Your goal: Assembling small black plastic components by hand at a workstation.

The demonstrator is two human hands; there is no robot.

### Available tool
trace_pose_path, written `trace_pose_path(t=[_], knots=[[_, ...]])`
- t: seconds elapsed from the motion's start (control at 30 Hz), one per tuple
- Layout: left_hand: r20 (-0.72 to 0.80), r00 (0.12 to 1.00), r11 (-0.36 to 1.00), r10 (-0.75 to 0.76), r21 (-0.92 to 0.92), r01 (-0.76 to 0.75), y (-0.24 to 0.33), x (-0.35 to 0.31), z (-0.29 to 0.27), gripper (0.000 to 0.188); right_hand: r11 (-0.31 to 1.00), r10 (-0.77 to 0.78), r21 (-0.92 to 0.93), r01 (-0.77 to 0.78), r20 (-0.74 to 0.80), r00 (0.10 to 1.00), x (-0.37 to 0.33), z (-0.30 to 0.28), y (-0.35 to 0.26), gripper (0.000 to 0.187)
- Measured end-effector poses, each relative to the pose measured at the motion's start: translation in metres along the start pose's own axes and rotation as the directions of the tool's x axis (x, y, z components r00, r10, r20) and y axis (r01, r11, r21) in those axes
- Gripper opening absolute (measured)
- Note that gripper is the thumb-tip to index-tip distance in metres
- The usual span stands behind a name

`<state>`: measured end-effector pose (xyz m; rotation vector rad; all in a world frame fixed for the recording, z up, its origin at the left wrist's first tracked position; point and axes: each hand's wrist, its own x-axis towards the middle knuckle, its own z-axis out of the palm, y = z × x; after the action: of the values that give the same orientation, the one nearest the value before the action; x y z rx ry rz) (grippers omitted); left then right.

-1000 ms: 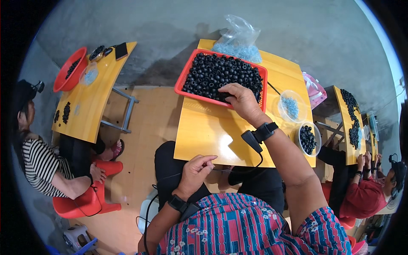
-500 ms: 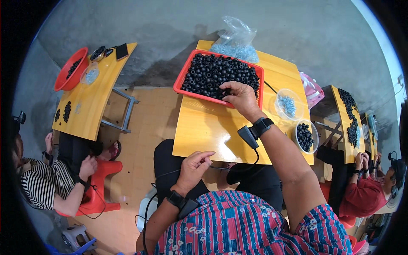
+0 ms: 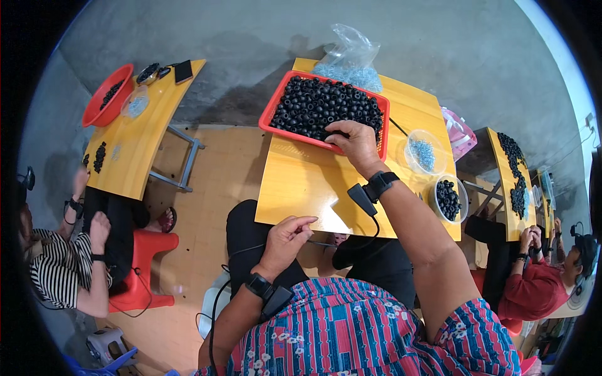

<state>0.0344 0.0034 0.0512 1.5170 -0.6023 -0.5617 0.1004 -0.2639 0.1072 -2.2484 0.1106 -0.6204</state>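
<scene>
My right hand [image 3: 354, 143] is over the front of a red plastic basket [image 3: 266, 119] heaped with black, bead-like rings [image 3: 323, 103]. Its thumb and fingertips close around a black ring at the pile's near side, partly hidden by the fingers. My left hand [image 3: 287, 243] hovers in front of the table's near edge, above my lap. Its fingers are curled in toward the thumb, and whatever they may hold does not show. Both wrists wear black straps with a small box.
On the yellow table [image 3: 301, 188] stand a tub of small clear-blue pieces [image 3: 421, 155], a tub of black rings [image 3: 448, 200] and a plastic bag of clear-blue pieces [image 3: 351, 72]. Co-workers sit at side tables [image 3: 135, 163], left and right. A black cable crosses my lap.
The view has shifted slightly. My right hand stays at the basket's front with its fingers a little more closed. The left co-worker's hands have risen toward their table.
</scene>
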Motion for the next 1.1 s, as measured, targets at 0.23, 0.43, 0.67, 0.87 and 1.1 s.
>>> trace_pose_path(t=[0.23, 0.43, 0.67, 0.87, 1.1], knots=[[0.004, 1.000, 1.000, -0.009, -0.002, 0.009, 0.000, 0.000, -0.001, 0.026, 0.993, 0.099, 0.065, -0.101, 0.034, 0.995, 0.003, 0.000, 0.000, 0.024], [-0.016, 1.000, 0.999, -0.009, -0.049, 0.008, 0.001, -0.001, 0.002, 0.028, 1.000, -0.026, -0.006, 0.025, -0.065, 0.998, 0.001, 0.000, 0.007, 0.035], [0.016, 0.999, 0.999, 0.028, -0.021, -0.027, -0.006, 0.001, 0.001, 0.026, 0.756, 0.352, 0.609, -0.239, -0.071, 0.933, -0.013, -0.007, -0.011, 0.024], [-0.013, 0.986, 0.913, -0.169, -0.378, 0.152, 0.012, -0.010, 0.004, 0.028, 0.009, 0.292, 0.873, -0.488, 0.465, 0.836, -0.093, -0.009, -0.061, 0.030], [-0.039, 0.987, 0.850, -0.158, -0.515, 0.115, 0.007, -0.025, 0.015, 0.013, 0.092, 0.226, 0.823, -0.560, 0.530, 0.817, -0.143, -0.005, -0.077, 0.033]])
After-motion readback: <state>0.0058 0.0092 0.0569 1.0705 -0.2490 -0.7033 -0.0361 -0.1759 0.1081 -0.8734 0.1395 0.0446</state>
